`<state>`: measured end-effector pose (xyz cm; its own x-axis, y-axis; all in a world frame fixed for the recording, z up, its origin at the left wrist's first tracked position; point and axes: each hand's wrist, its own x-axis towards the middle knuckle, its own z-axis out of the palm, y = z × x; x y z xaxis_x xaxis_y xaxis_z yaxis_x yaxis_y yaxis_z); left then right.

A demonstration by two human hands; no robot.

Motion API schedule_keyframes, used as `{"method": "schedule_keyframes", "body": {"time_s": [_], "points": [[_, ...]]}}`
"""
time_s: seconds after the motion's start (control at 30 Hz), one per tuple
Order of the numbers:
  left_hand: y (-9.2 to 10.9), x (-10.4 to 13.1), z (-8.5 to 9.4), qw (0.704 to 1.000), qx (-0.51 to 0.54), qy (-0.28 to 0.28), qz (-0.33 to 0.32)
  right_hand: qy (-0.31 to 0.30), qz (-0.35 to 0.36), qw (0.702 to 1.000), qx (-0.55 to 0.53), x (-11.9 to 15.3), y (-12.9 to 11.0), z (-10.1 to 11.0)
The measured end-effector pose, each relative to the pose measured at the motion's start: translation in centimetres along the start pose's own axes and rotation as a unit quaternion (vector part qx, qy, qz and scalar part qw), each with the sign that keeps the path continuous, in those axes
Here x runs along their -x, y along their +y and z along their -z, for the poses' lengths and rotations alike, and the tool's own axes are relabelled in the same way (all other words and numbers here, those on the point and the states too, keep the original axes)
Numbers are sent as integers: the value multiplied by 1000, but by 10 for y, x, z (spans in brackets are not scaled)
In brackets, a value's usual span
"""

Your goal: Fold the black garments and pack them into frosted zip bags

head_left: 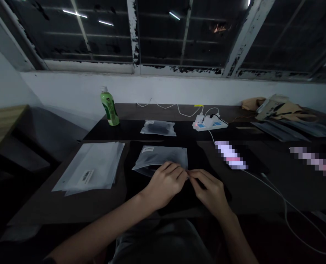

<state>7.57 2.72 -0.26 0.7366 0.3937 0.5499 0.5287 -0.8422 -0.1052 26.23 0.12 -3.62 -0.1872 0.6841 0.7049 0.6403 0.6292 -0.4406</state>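
Note:
A frosted zip bag (163,156) with a small barcode label lies in front of me on a black cloth (176,205). Its near edge gapes on the left, and something dark shows through the plastic. My left hand (168,179) is closed on the bag's near edge toward the right corner, its fingers curled. Right beside it, my right hand (209,187) pinches the same corner between thumb and fingertips. The two hands' fingertips meet there and hide the bag's right end.
Flat frosted bags (97,157) are stacked at left. Behind lie a filled bag (159,127), a green bottle (109,108) and a white power strip (209,124) with cables. A lit phone (231,156) sits at right; more bags (281,131) lie beyond.

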Motion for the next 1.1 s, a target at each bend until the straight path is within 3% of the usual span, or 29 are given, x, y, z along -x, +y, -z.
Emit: {"method": "schedule_keyframes", "body": {"time_s": [0.27, 0.4, 0.73, 1.1], "points": [[-3, 3, -3, 998, -32, 3, -50, -107, -51, 993, 15, 2, 0, 7], [-3, 3, -4, 999, -27, 19, -43, -125, -61, 990, -11, -1, 1, 11], [-23, 18, 12, 996, -47, 67, -20, -103, -42, 994, -17, -3, 10, 17], [-50, 75, 43, 988, -49, 101, 104, -66, -74, 995, 26, 0, 34, 36]]}}
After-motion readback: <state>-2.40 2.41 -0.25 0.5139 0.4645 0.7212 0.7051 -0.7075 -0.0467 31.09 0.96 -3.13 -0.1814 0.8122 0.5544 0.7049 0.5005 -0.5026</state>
